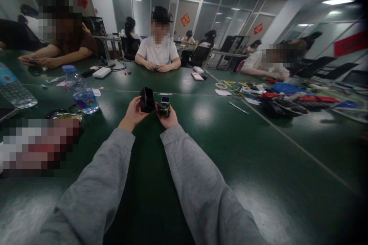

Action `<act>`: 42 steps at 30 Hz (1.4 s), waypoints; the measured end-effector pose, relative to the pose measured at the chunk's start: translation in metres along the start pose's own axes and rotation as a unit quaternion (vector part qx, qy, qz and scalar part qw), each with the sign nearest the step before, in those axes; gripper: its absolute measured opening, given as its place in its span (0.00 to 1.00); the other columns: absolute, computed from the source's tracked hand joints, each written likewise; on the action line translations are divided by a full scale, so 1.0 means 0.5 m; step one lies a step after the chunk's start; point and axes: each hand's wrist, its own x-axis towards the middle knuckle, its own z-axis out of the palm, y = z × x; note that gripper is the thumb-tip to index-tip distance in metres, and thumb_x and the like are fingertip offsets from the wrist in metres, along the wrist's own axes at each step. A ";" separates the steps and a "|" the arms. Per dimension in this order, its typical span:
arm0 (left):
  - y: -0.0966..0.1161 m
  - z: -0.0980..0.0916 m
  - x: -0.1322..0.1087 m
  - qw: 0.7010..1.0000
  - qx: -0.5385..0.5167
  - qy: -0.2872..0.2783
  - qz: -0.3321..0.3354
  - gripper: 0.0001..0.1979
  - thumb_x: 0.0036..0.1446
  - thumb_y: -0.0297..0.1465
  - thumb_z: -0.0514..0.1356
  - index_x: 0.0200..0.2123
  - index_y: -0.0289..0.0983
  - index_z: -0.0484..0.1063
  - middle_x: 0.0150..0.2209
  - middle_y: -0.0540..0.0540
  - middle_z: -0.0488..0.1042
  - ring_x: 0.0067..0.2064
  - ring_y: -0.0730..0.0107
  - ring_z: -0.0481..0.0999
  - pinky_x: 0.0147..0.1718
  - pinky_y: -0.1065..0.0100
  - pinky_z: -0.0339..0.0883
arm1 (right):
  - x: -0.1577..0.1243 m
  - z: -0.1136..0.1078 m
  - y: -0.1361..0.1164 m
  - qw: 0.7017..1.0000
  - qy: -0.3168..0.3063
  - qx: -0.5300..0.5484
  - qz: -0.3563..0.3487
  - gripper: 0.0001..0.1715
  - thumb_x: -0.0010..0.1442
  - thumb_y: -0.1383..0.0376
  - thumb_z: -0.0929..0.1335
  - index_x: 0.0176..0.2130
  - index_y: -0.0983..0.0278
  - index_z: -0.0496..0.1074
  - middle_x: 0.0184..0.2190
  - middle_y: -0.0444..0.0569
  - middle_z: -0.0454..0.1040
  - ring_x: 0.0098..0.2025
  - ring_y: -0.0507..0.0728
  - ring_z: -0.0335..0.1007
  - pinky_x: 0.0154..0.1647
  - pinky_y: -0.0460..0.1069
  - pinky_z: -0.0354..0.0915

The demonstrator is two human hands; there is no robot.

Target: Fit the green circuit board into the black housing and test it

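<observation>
The green table (207,138) is spreading out on both sides of the person's forearms, with a pale seam (287,137) running diagonally across its right part. Open surface is stretching from the right sleeve to this seam, while a wrench (238,107) and a heap of cables (293,95) are lying farther out on that side. On the left, a blue-capped bottle (82,92) is standing near the left hand (134,111), narrowing the room there. A second bottle (17,86) is being cut off by the left border, and coarse pixels are covering an object nearer the person. Darkness is swallowing the far right corners. The left hand is grasping a black case (147,99), boxy and slightly glossy, its inside staying too dark to read. The right hand (169,118) is gripping a small circuit board (165,105) just beside the case, in front of the person; it is showing green edges and a little pale-framed screen, with the fingers hiding its lower part.
</observation>
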 end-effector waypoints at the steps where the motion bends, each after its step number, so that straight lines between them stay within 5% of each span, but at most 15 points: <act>1: -0.005 -0.018 0.003 0.999 -0.027 -0.026 -0.007 0.16 0.59 0.35 0.58 0.49 0.37 0.72 0.42 0.36 0.78 0.41 0.59 0.79 0.37 0.62 0.75 | 0.000 -0.001 0.000 1.000 -0.010 -0.002 0.004 0.25 0.71 0.57 0.52 0.45 0.64 0.71 0.35 0.51 0.79 0.38 0.55 0.77 0.34 0.49 0.75; 6: -0.024 -0.071 0.026 0.998 -0.066 -0.008 -0.018 0.18 0.62 0.39 0.55 0.49 0.35 0.71 0.41 0.37 0.78 0.38 0.63 0.79 0.34 0.64 0.74 | -0.005 0.002 0.003 1.000 -0.023 -0.005 0.004 0.26 0.71 0.58 0.50 0.45 0.65 0.71 0.36 0.52 0.80 0.39 0.55 0.79 0.32 0.49 0.75; 42: -0.027 -0.061 0.031 1.000 -0.017 0.003 -0.011 0.16 0.58 0.37 0.60 0.48 0.37 0.72 0.41 0.38 0.79 0.38 0.61 0.79 0.33 0.65 0.74 | -0.011 0.009 0.001 1.000 -0.020 -0.003 0.001 0.26 0.72 0.58 0.50 0.45 0.66 0.70 0.35 0.52 0.80 0.36 0.54 0.79 0.31 0.47 0.74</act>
